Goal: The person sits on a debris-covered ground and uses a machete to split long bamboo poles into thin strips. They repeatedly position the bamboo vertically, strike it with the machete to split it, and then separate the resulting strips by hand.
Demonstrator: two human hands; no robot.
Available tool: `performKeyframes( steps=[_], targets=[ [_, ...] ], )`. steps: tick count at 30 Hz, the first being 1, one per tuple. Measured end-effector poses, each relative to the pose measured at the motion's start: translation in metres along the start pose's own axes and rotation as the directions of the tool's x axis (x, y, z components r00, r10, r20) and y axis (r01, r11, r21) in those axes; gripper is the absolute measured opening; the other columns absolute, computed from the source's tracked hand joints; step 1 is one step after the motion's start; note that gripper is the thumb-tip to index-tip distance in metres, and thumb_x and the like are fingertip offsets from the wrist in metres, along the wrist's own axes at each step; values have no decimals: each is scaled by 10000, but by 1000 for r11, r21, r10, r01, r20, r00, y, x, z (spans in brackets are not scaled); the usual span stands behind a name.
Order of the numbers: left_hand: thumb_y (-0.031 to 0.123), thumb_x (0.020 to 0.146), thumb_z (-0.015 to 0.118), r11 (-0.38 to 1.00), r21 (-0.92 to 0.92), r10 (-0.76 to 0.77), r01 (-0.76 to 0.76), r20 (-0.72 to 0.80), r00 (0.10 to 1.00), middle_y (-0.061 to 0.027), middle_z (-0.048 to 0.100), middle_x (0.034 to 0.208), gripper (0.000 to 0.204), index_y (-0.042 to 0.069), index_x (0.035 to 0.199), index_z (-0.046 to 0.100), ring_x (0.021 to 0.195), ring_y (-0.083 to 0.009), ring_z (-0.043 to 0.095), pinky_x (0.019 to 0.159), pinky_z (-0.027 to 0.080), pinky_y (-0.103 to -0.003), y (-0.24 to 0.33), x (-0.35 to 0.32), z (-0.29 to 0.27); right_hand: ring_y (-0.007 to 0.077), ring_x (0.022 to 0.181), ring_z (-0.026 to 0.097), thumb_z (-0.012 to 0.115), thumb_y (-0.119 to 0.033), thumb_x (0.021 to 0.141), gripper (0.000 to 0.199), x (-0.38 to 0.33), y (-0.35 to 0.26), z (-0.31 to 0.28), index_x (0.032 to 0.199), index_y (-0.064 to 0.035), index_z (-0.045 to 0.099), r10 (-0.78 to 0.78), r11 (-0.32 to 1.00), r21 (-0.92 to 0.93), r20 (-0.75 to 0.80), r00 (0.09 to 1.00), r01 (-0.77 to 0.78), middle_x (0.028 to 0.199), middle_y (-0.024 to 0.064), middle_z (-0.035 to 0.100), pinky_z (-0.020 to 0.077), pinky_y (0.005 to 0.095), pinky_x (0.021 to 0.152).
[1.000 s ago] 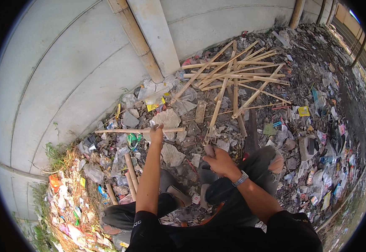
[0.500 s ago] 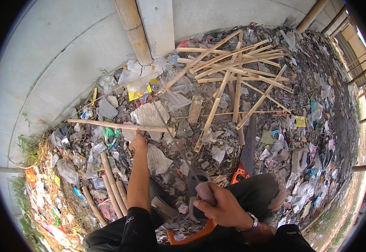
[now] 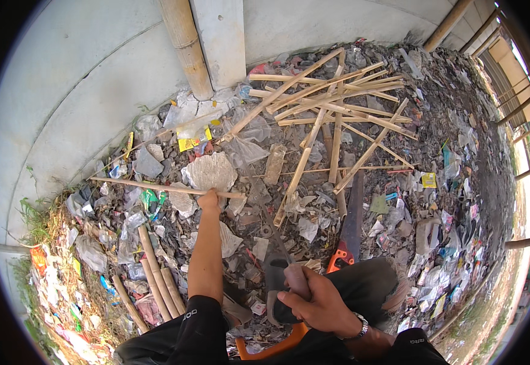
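Left hand (image 3: 209, 199) is out at arm's length, fingers clamped round a thin bamboo stick (image 3: 155, 186). I see the stick lying roughly level across the litter, hand gripping it near its right end, the long part running off to the left toward the concrete wall (image 3: 64, 109).

Right hand (image 3: 313, 298) is close in by the knee, fist wrapped on the handle of a long blade (image 3: 274, 234). Blade is dark and narrow, pointing up and away from the hand toward the stick; I can't tell if its tip touches anything.

Handsaw (image 3: 349, 228) with an orange grip lies on the ground just right of the blade, apart from both hands.

Loose pile of split bamboo strips (image 3: 332, 109) sits well beyond, near a thick bamboo pole (image 3: 186, 48) leaning on the wall. Three short bamboo lengths (image 3: 155, 274) lie side by side left of the left forearm. Ground is plastic scraps and rubble all over.
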State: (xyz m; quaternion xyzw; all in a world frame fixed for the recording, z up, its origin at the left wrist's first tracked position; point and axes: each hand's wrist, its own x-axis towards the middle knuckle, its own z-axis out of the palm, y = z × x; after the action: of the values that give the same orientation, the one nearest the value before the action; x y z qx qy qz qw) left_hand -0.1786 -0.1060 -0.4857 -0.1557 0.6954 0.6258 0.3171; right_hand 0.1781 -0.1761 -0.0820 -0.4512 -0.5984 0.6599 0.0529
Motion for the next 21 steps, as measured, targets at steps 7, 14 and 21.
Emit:
performKeyframes(
  steps=[7,14,21],
  targets=[
    [9,994,390,914,-261,306,-311,-61,950,-145,594,1040,403,-12,1387,304,673,-224,655,535,546,-332,67,-142,-30,130,547,549,718,-196,930,308,-9,-6,-6,1042,41,556,-10,935,356,22,1000,2,703,52,576,444,316,527],
    [-35,930,437,705,20,688,-709,226,690,-155,588,996,446,-42,1364,331,534,-182,559,467,488,-301,15,-311,-45,80,486,459,667,-50,908,170,-33,-20,-12,980,-24,515,-131,702,659,-253,959,270,671,11,512,401,274,464],
    [-14,894,529,446,57,742,-893,534,405,-141,680,898,424,-38,1315,481,697,-291,687,650,538,-390,-1,-362,-33,94,471,457,654,18,893,175,-51,-14,-36,951,-40,499,-199,531,593,-607,770,605,721,19,511,410,290,449]
  ],
)
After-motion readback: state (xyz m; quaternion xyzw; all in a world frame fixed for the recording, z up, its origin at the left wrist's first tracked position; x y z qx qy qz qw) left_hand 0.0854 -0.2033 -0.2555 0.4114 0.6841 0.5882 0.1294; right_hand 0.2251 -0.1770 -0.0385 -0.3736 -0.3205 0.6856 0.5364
